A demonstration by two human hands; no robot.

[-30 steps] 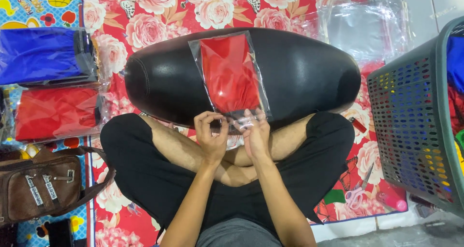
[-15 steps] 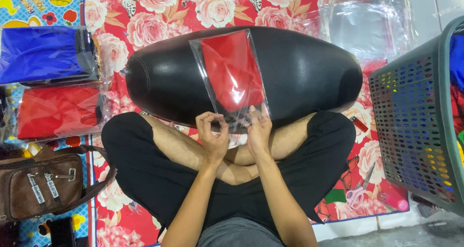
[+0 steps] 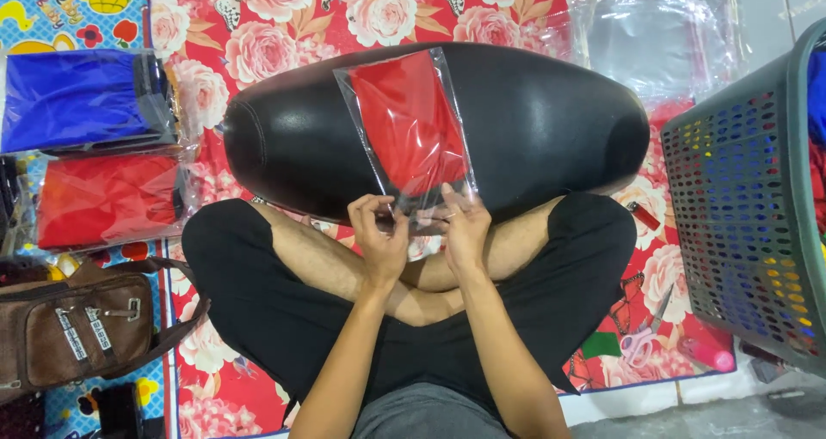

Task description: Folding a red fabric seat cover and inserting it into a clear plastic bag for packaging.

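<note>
Both hands, left hand [image 3: 379, 233] and right hand [image 3: 465, 228], pinch the near open end of a clear plastic bag holding folded red cloth [image 3: 409, 129]. Beyond the grip it lies on a black padded cushion [image 3: 551, 121]. Risk: slick film slips, the end creases.

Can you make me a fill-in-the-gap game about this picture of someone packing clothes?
1. Both hands, the left hand and the right hand, pinch the near end of a clear bag holding folded ____ cloth.
2. The bag lies on a big cushion coloured ____.
3. The bagged stack in the far left corner of the mat is ____.
4. The scissors lie on the mat beside the green ____.

Missing words: red; black; blue; basket
</note>
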